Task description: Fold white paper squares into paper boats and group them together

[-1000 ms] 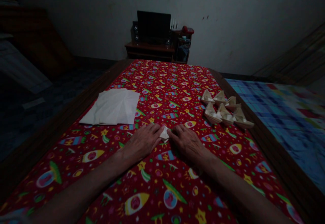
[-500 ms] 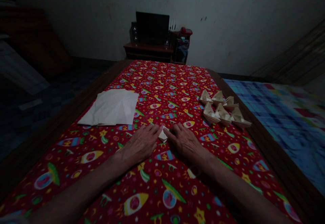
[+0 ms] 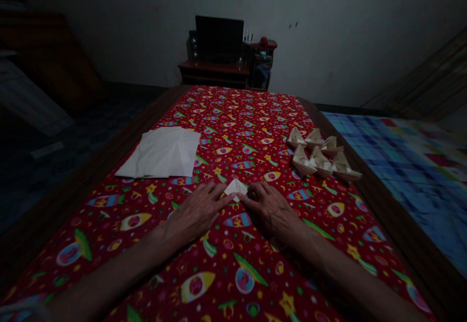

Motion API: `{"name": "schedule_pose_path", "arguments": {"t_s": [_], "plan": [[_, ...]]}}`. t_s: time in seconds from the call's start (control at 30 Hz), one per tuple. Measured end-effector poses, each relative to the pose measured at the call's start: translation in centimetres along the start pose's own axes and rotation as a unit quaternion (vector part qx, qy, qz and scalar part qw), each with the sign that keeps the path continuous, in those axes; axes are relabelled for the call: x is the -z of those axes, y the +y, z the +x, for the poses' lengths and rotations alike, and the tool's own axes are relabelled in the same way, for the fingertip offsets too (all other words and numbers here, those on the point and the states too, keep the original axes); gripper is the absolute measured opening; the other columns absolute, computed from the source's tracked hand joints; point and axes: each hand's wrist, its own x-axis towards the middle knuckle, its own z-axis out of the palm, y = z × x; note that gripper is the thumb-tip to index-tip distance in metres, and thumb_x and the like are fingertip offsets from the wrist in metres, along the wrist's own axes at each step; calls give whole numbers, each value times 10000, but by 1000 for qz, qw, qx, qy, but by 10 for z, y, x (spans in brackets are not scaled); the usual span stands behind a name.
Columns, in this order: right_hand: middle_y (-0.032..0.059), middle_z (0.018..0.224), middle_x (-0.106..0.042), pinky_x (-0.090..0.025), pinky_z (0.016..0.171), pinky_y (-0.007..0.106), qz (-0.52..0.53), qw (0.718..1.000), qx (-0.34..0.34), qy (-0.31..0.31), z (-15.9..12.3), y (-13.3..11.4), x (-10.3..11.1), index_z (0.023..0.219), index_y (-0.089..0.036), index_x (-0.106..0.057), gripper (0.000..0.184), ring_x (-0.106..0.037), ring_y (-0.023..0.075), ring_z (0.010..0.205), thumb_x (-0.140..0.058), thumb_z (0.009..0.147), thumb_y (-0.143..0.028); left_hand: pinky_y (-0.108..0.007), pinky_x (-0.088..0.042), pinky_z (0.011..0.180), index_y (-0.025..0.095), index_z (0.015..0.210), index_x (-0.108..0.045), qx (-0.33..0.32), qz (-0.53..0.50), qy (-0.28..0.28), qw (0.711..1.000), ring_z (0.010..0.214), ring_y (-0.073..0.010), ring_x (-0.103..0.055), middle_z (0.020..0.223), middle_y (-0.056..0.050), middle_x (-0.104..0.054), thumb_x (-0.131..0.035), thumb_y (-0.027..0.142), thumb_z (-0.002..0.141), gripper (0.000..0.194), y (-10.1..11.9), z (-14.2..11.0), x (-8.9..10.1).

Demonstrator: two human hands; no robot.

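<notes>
The bare left hand (image 3: pixel 205 205) and bare right hand (image 3: pixel 273 207) are covering the lower edge and side corners of the small, diamond-shaped folded white paper (image 3: pixel 236 186), whose creases are showing too faintly to count. Shadow is obscuring the right hand's curled fingertips. Both forearms (image 3: pixel 109 270) are running out past the bottom edge, which is also cutting off the red, rocket-printed cloth (image 3: pixel 237 134). Upper sheets are hiding most lower ones in the fanned white paper stack (image 3: pixel 164 154). Among the six pointed, beige folded-paper shapes (image 3: pixel 320 164), the front row is partly screening the back row. The right edge is cropping the blue-checked flat covering (image 3: pixel 386 156).
</notes>
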Motion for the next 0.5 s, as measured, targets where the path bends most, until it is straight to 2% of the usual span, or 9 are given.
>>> {"name": "schedule_pose_path", "arguments": {"t_s": [0.27,0.5], "plan": [[131,1165,-479,-421,802,376,1,1000,11,1,-2,2,-4,1342,-286,-425,505,-399,254,1031,-524,857,-185,-414,-413,885,352,1372,-340,-31,-33,-4,999,1068,-248,-438,1347,-78,-399,-501,86,812,641,-11,-2,-7],[131,1172,-482,-418,805,386,1,1000,18,17,-3,3,-7,1316,-302,-455,484,-398,266,1038,-530,853,-182,-405,-419,853,370,1344,-382,-38,-20,-1,999,1043,-246,-454,1305,-64,-442,-473,112,851,564,-13,-2,-5]]}}
